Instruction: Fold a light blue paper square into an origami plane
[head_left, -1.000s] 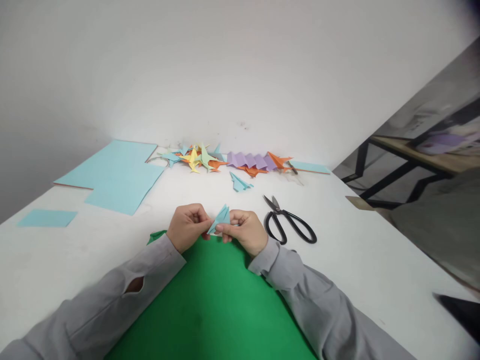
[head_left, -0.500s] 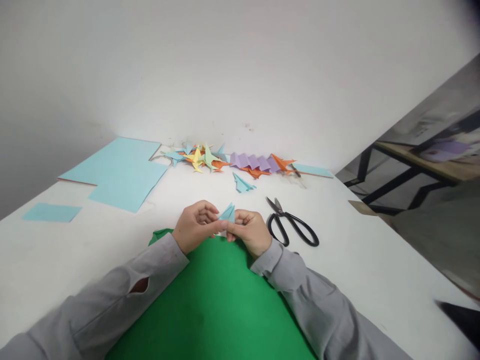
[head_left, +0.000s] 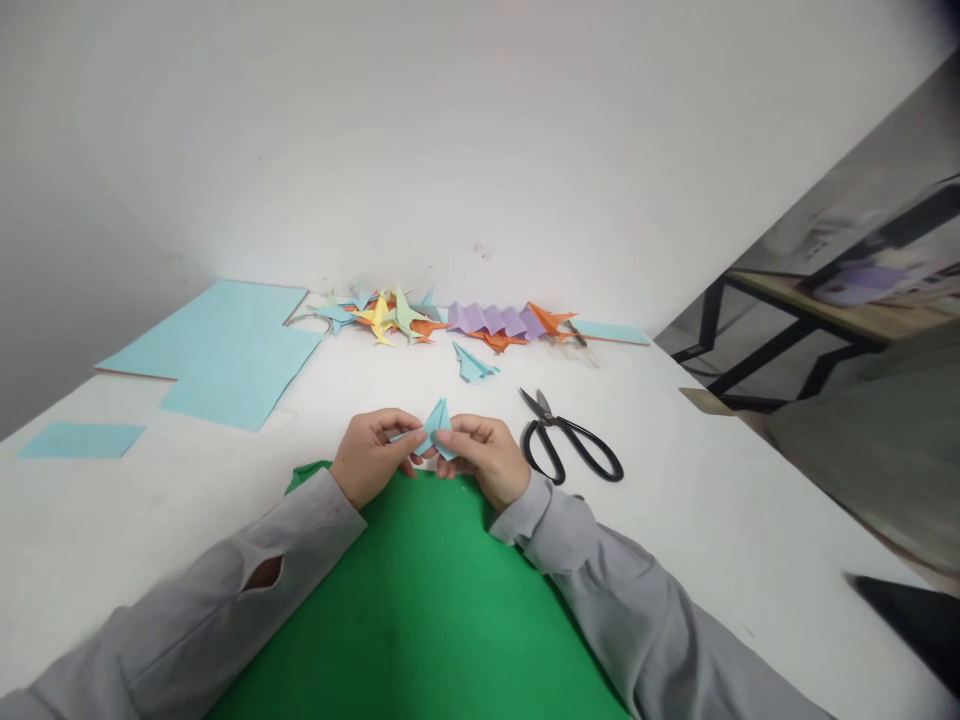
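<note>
A small piece of folded light-blue paper (head_left: 436,420) is pinched between both hands, its pointed end upward. My left hand (head_left: 377,450) grips its left side between thumb and fingers. On the other side, my right hand (head_left: 487,455) is closed on the paper with the thumb pressed on its front. Just beyond the hands lies a separate folded blue paper figure (head_left: 474,364). Black-handled scissors (head_left: 570,435) rest on the table right of my right hand, blades slightly apart.
Several folded paper figures (head_left: 390,318) in yellow, green, orange and blue lie along the wall, beside a pleated purple paper strip (head_left: 495,320). Large blue sheets (head_left: 225,350) and a small blue rectangle (head_left: 81,440) are at left. A blue strip (head_left: 611,333) lies at back right.
The folded paper has turned and now shows a wider face with its tip up. My left fingers have closed onto it. The whole view has shifted slightly.
</note>
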